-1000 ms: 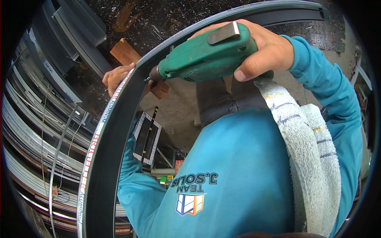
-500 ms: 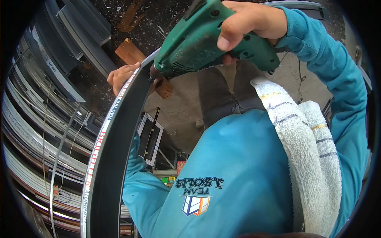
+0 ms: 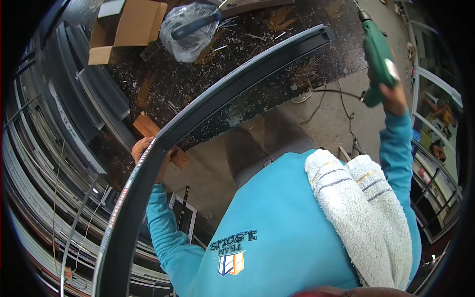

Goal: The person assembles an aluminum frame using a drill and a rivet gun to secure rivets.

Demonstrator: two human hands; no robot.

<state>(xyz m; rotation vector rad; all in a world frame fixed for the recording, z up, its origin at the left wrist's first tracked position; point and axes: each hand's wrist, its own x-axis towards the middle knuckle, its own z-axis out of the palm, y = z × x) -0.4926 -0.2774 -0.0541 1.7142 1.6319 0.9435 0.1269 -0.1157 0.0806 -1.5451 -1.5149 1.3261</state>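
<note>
My left hand (image 3: 141, 149) is wrapped round the edge of a long dark aluminium profile (image 3: 237, 81), beside a wooden block (image 3: 146, 124) that passes under it. The profile runs from the lower left to the upper right, with a printed film strip on its near part. Off to the right, my right hand (image 3: 394, 100) grips a green power drill (image 3: 378, 62) by its handle. The drill is apart from the profile, its bit pointing to the top of the view. Part of each hand is hidden by what it holds.
A dark worktop (image 3: 198, 79) strewn with shavings carries an open cardboard box (image 3: 140, 22), a plastic bag (image 3: 185, 44) and a blue-handled tool (image 3: 198, 25). Many metal profiles (image 3: 44, 198) are stacked at left. A cord trails from the drill; a white towel (image 3: 346, 208) hangs over my torso.
My right hand has moved the drill away from the profile, out to the right. My left hand still holds the profile. The view has shifted, showing more of the worktop and the profile's far end.
</note>
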